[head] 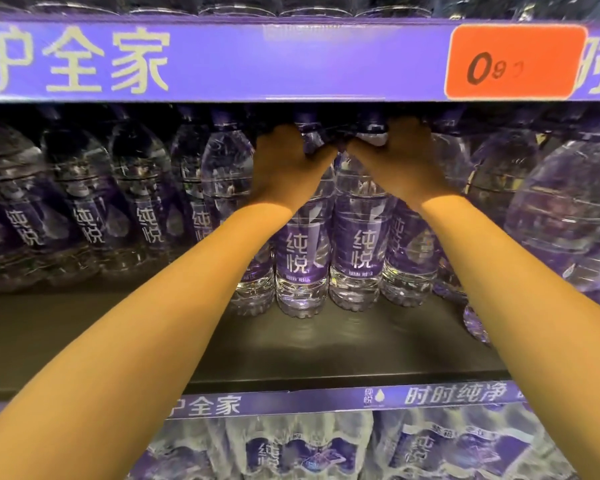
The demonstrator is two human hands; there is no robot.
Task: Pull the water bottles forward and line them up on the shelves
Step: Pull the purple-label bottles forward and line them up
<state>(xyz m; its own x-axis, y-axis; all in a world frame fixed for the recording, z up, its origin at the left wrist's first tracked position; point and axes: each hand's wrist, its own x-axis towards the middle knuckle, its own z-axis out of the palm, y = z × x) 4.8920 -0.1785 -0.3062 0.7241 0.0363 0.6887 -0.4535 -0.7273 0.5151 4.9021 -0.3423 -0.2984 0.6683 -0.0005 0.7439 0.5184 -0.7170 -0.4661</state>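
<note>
Hands are both up under the overhanging shelf edge, each gripping a bottle at the shoulder just below the cap. The left hand [284, 168] has its fingers curled round the neck of the left centre bottle [300, 251]; the right hand [400, 161] holds the right centre bottle [359, 244] the same way. Gripping high appears deliberate: the neck is the narrowest part and gives purchase for dragging an upright bottle across the shelf deck [326, 341].

These two bottles stand upright, touching each other, and sit slightly ahead of the neighbouring rows [142, 216], which remain set back with a wide strip of bare deck in front of them. In my judgement the pull forward is under way and most of the shelf is not yet lined up.

Fingertips of both hands are hidden behind the bottle necks, and the caps are largely lost in shadow under the purple price rail [291, 60]. An orange price tag [513, 62] is only partly legible. Bottles at far left and right are blurred; how many rows stand behind cannot be told. Shrink-wrapped packs [291, 448] on the shelf below are cut off by the frame.
</note>
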